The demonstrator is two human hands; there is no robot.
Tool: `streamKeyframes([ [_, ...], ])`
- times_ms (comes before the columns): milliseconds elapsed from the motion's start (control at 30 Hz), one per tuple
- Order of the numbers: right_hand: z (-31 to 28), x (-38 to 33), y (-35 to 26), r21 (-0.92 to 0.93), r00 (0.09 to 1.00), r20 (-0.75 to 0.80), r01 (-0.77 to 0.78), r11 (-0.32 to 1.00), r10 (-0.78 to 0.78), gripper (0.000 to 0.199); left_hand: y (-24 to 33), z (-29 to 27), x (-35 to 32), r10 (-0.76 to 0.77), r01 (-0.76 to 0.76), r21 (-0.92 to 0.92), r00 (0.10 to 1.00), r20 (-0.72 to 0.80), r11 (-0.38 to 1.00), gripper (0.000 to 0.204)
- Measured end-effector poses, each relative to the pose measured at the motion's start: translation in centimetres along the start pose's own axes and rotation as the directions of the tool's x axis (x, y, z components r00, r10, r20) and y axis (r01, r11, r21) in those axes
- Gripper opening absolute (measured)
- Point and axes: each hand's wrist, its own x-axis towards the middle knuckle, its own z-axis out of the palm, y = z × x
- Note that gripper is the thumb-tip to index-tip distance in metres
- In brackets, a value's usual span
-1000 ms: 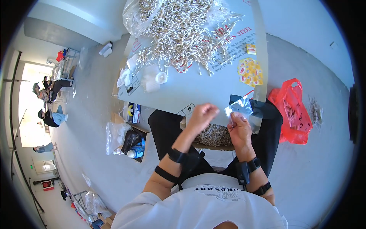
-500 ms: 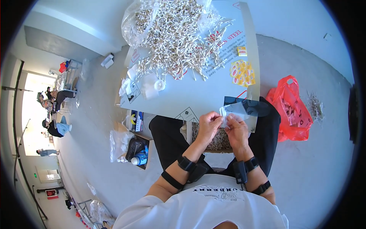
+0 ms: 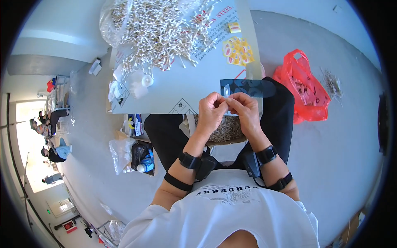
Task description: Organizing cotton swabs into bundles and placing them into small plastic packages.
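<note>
My left hand and my right hand meet over the table's near edge, thumbs and fingertips pinched together. Between them a small clear plastic bag pokes up as a narrow, shiny strip; the rest is hidden by my fingers. Just beyond lies a dark blue translucent sheet. A big heap of cotton swabs spills from a clear bag across the far table. Yellow labels lie scattered at the right, with a small yellow stack behind them.
Below my hands, between my knees, is a box of swabs. A white round tub stands on the table's left side. On the floor are a red plastic bag, loose swabs and a carton with a bottle. People sit far left.
The view has shifted, so the table sits farther left and higher. My hands have come closer together, and the clear bag, broadly visible before, now shows only as a narrow strip.
</note>
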Motion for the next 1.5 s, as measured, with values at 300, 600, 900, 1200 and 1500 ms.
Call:
streamKeyframes([
  [300,-2.1,0.2,-0.5,0.055,0.993,0.119,-0.029,0.998,0.022,0.014,0.1,0.0,0.1,-0.162,0.199,-0.145,0.959,0.233,0.969,0.013],
  [600,-2.6,0.5,0.7,0.263,0.995,0.083,-0.077,0.962,0.057,0.016,-1.0,0.1,0.6,-0.298,0.460,-0.567,0.885,0.359,0.684,0.014],
  [900,-3.2,0.1,-1.4,-0.505,0.965,0.114,0.262,0.822,-0.237,0.014,0.6,3.0,1.3,0.381,-0.411,0.327,0.912,0.154,0.851,0.019],
  [1200,-7.1,-1.5,-0.4,0.040,0.910,-0.391,0.169,0.985,-0.140,0.020,-0.2,6.3,6.2,0.326,-0.383,0.276,0.917,0.231,0.882,0.011],
  [1500,-12.2,3.6,0.0,0.594,0.819,-0.485,0.051,0.803,0.306,0.021,-2.6,15.4,13.4,0.446,-0.539,0.360,0.839,0.312,0.762,0.011],
])
